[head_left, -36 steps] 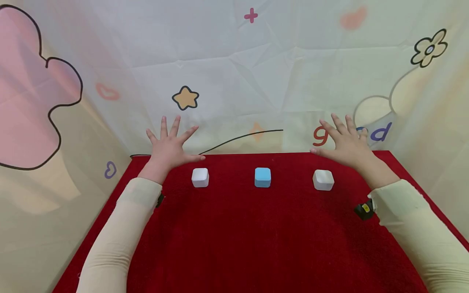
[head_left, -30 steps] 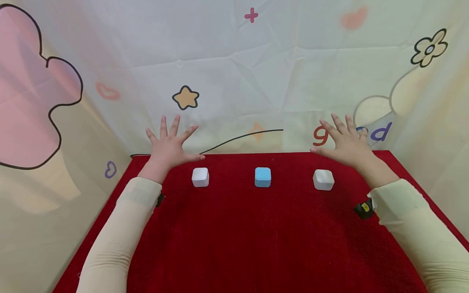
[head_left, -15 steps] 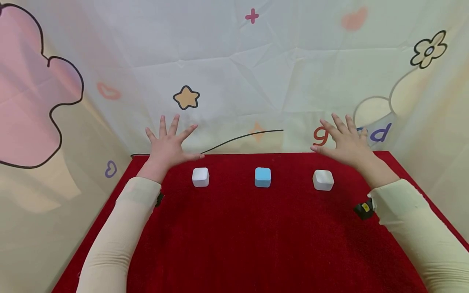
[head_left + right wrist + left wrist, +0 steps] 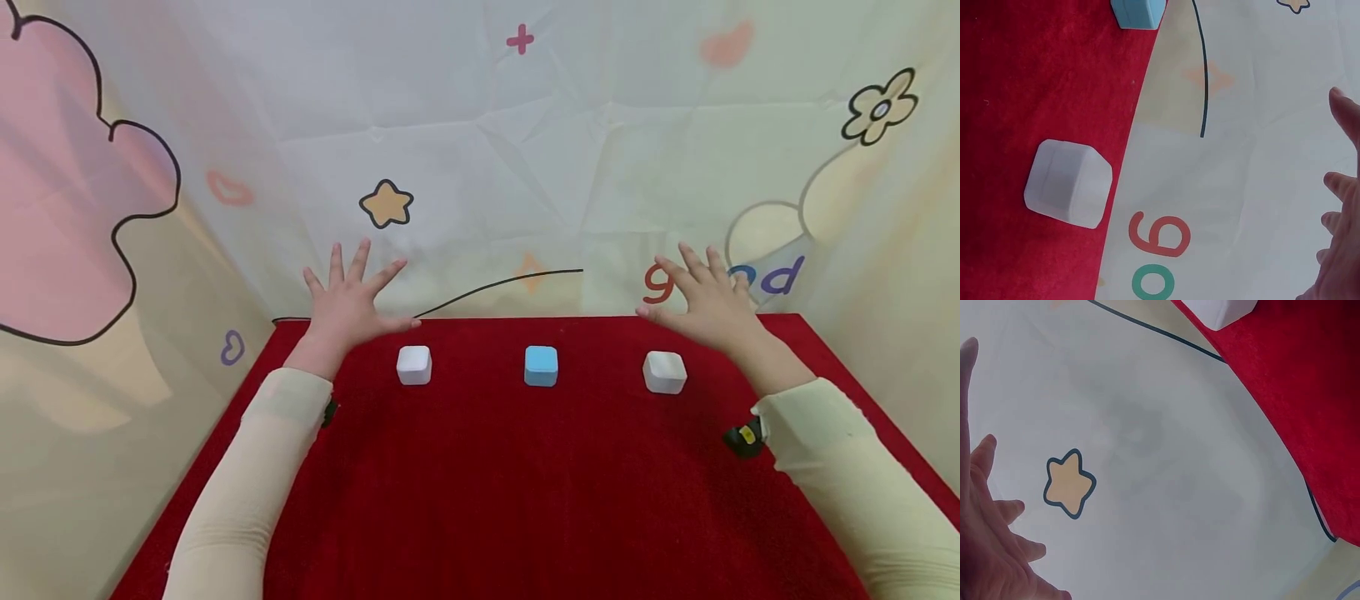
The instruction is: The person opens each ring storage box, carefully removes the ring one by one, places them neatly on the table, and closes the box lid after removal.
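Three small rounded blocks stand in a row on the red cloth: a white block [image 4: 414, 366] at the left, a light blue block [image 4: 541, 367] in the middle and another white block [image 4: 664, 372] at the right. My left hand [image 4: 347, 310] is held up with fingers spread, nearest the left white block. On the other side my right hand [image 4: 712, 310] is raised the same way, its thumb toward the right white block. Both hands hold nothing. In the right wrist view the right-hand white block [image 4: 1067, 183] shows large, with the fingers at the right edge.
A red cloth [image 4: 525, 500] covers the table. Behind it hangs a pale curtain [image 4: 480, 183] printed with a star, flower and letters, which also closes in both sides. A dark wrist camera [image 4: 745, 437] sits under the right sleeve.
The head view has shifted slightly, so the scene sits a little lower and further right. Both hands stay raised and spread; the blocks keep their places on the cloth.
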A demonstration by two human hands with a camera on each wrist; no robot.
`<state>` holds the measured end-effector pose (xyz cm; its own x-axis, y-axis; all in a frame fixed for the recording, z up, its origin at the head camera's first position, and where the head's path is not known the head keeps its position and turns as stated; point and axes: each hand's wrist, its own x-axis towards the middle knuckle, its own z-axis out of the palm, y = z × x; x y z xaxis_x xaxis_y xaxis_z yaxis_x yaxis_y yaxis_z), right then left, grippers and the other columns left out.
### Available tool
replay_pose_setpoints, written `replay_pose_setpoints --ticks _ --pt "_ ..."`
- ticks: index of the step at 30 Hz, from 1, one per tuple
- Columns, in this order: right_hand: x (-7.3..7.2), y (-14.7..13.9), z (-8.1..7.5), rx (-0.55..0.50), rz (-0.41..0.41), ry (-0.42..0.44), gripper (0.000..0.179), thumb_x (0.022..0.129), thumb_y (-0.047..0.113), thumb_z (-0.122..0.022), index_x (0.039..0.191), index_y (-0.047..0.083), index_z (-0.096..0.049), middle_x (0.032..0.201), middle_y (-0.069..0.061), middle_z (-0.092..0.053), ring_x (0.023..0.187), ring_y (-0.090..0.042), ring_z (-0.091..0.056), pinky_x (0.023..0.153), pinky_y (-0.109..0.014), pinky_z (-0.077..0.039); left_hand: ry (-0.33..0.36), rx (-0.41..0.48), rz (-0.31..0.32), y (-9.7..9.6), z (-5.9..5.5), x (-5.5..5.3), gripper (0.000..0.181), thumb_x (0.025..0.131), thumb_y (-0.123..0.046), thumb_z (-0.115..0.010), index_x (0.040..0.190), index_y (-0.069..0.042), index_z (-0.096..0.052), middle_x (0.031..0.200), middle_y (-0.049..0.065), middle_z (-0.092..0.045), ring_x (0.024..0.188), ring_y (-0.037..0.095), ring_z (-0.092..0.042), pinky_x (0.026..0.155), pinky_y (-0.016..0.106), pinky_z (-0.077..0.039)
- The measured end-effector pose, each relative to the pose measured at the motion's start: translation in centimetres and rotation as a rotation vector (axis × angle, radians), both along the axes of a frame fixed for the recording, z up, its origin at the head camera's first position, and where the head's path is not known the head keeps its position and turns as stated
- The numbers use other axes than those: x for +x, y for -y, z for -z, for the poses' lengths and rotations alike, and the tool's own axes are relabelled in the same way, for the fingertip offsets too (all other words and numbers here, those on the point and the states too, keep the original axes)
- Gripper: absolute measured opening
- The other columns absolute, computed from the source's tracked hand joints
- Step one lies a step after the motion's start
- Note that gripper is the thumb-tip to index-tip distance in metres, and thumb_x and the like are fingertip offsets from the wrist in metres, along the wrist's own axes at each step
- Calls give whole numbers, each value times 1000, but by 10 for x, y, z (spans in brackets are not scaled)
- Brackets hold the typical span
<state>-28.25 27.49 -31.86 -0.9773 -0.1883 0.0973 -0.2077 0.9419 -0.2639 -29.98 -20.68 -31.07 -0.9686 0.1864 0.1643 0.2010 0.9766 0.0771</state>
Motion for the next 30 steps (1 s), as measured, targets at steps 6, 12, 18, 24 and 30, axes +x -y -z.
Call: replay_pose_setpoints --ticks 6,12,18,24,30 --pt "2 4 7 -28 -15 -28 91 95 63 -54 164 16 -20 173 -22 -3 157 -52 5 113 -86 -1 -16 -10 -11 3 8 2 92 85 -68 -68 162 -40 -27 175 13 -4 158 52 2 115 85 -5" --pt "3 9 14 -39 -32 -62 89 96 61 -55 162 10 -25 172 -24 -9 157 -53 0 113 -86 -11 -50 8 -10 4 19 3 90 85 -66 -69 161 -37 -30 173 14 -11 158 50 -3 116 84 -11" --pt "3 14 21 -79 -44 -81 85 97 54 -59 159 4 -31 170 -26 -14 155 -57 -8 113 -84 -17 -60 49 -7 5 31 7 88 85 -65 -69 160 -35 -33 172 15 -17 158 49 -8 117 82 -12" --pt "4 19 27 -138 -63 -123 79 97 45 -62 158 3 -34 168 -27 -20 155 -52 -15 120 -77 -17 -92 48 -6 5 37 9 86 86 -63 -68 159 -29 -37 168 15 -26 155 45 -20 118 78 -19" --pt "7 26 30 -209 -89 -157 73 97 36 -65 154 -1 -38 164 -29 -26 151 -51 -21 120 -73 -22 -106 68 -8 4 42 12 84 87 -61 -69 157 -26 -40 165 15 -32 151 42 -30 119 74 -25"
